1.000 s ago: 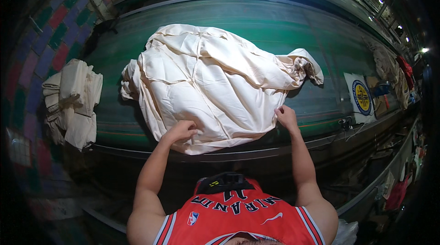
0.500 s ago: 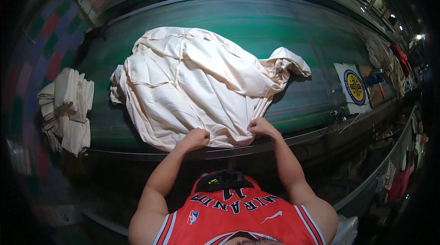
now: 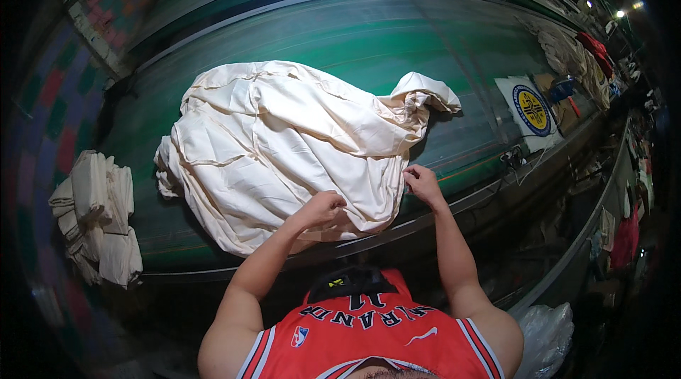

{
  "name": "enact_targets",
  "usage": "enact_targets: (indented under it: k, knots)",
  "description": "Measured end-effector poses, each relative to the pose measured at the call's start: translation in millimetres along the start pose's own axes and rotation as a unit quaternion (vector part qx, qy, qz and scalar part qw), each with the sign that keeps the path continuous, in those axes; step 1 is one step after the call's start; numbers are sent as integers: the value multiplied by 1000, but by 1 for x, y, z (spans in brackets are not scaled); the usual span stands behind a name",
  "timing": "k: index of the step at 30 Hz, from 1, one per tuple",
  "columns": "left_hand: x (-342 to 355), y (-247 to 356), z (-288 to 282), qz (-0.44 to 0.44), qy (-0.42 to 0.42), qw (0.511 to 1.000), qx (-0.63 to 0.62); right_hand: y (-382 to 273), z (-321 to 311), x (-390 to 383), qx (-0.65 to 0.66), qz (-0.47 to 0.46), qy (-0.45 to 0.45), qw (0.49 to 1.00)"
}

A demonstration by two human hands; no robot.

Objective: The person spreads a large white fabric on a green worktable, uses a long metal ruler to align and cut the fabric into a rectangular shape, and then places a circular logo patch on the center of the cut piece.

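A large, wrinkled cream cloth (image 3: 269,152) lies spread over the green-streaked table (image 3: 355,38). My left hand (image 3: 328,207) is on its near part, fingers curled together; whether a fold is between them is unclear. At the cloth's right edge, my right hand (image 3: 418,180) has its fingers closed on the fabric. The cloth's right end is bunched up, and folds hide much of its underside.
A folded cream cloth stack (image 3: 96,209) sits at the left edge. To the right lie a board with a round blue-yellow emblem (image 3: 523,116), a cord, a blue object (image 3: 562,88) and piled fabrics (image 3: 560,53). A painted block wall stands left; a rail runs lower right.
The view has shifted, so the far table items appear farther left. Both hands came closer together at the near edge, then my right hand moved back up along the cloth's right edge.
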State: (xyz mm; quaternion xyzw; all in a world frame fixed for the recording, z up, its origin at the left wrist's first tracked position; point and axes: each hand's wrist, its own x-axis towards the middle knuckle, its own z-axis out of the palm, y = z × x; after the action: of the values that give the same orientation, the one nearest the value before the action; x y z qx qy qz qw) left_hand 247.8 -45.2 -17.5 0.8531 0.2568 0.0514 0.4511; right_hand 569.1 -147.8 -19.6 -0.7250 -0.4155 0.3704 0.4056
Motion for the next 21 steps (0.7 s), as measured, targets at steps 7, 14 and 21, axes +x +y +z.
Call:
enact_targets:
  k: [7, 14, 21]
  knots:
    - [45, 17, 18, -11, -31, 992, -125, 2, -31, 34, -99, -78, 54, 991]
    - [136, 35, 64, 28, 48, 995, -83, -12, -66, 122, -322, -230, 127, 909]
    - [229, 59, 122, -130, 291, 933, 165, -22, -84, 206, -462, -339, 66, 817]
